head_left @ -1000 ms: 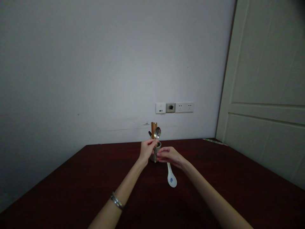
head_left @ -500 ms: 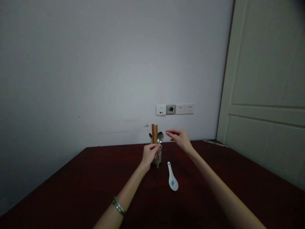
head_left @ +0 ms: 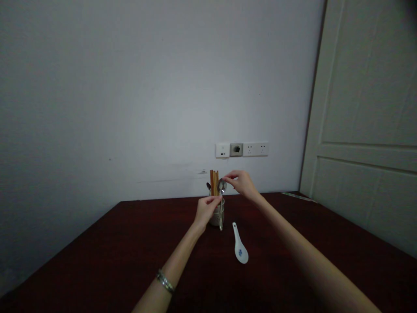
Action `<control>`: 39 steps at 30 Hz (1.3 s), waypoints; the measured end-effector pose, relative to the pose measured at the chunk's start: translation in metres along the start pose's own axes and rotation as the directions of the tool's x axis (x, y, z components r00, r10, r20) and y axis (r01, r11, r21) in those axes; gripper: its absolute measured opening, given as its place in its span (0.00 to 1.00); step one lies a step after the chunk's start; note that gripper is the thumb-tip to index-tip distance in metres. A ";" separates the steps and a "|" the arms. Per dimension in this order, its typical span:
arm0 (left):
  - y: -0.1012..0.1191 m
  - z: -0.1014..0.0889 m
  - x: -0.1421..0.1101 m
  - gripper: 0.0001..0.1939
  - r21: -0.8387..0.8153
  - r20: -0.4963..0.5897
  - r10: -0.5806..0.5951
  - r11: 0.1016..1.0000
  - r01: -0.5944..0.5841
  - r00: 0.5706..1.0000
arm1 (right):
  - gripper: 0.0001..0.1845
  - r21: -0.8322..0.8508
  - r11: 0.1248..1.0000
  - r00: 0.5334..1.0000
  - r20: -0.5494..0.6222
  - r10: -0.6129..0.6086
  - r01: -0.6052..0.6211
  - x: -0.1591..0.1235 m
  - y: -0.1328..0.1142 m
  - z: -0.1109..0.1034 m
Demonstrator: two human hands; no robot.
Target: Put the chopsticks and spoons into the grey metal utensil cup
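In front of a cutlery holder (head_left: 215,218), my left hand (head_left: 206,211) pinches a metal spoon (head_left: 221,213) near its neck, the handle hanging downward and the bowl up. My right hand (head_left: 241,183) has its thumb and fingers closed at the upper rim of that spoon's bowl. Several wooden chopsticks (head_left: 214,182) stand upright in the holder, and the dark bowl of another spoon (head_left: 208,185) shows at their left. My left hand hides part of the holder. A white soup spoon (head_left: 240,248) with a blue mark lies on the table nearer to me.
The dark red table (head_left: 137,243) reaches back to a pale wall. Wall sockets (head_left: 256,149) and a grey switch plate (head_left: 236,149) sit above its far edge. A pale panelled door (head_left: 365,130) stands at the right. A flat strip (head_left: 298,197) lies at the back right corner.
My right hand has moved left to the metal spoon's bowl and now touches it. My left hand keeps its pinch on the spoon. The whole view has shifted slightly.
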State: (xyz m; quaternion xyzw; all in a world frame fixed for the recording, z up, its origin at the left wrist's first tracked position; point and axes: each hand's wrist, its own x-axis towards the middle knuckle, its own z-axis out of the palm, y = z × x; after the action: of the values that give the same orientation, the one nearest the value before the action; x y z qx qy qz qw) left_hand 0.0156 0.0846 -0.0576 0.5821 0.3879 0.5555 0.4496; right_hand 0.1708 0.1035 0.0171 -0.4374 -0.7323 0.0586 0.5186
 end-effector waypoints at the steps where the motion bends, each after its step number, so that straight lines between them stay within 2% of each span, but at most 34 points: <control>1: 0.000 -0.005 0.003 0.26 -0.021 -0.020 -0.005 1.000 0.005 1.000 | 0.13 0.000 1.000 1.000 -0.008 0.012 -0.012 0.005 0.001 0.000; 6: -0.018 -0.041 0.026 0.29 -0.185 -0.176 -0.056 0.982 0.023 0.983 | 0.14 -0.056 0.996 0.995 -0.075 0.068 -0.072 0.038 0.009 0.005; 11: -0.065 -0.083 0.039 0.25 -0.187 -0.291 -0.159 0.976 0.107 0.943 | 0.14 -0.241 0.965 0.991 -0.107 0.081 -0.105 0.063 0.015 0.017; 16: -0.105 -0.109 0.039 0.25 -0.166 -0.370 -0.261 0.963 0.214 0.891 | 0.13 -0.368 0.920 0.991 -0.077 0.112 -0.133 0.063 0.018 0.031; 19: -0.113 -0.113 0.039 0.24 -0.152 -0.369 -0.229 0.971 0.185 0.901 | 0.13 -0.399 0.909 0.993 -0.051 0.110 -0.121 0.056 0.021 0.040; 28: -0.119 -0.108 0.038 0.25 0.010 -0.347 -0.157 0.985 0.171 0.925 | 0.12 -0.411 0.907 0.987 0.085 0.136 -0.090 0.024 0.032 0.061; 39: -0.120 -0.108 0.037 0.23 0.015 -0.328 -0.141 0.988 0.154 0.934 | 0.12 -0.421 0.901 0.978 0.118 0.172 -0.107 0.006 0.040 0.073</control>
State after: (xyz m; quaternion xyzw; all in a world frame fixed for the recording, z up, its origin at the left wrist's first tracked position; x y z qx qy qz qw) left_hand -0.0831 0.1649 -0.1630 0.4604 0.5105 0.6010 0.4077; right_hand 0.1341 0.1586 -0.0333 -0.5827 -0.7322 -0.0272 0.3516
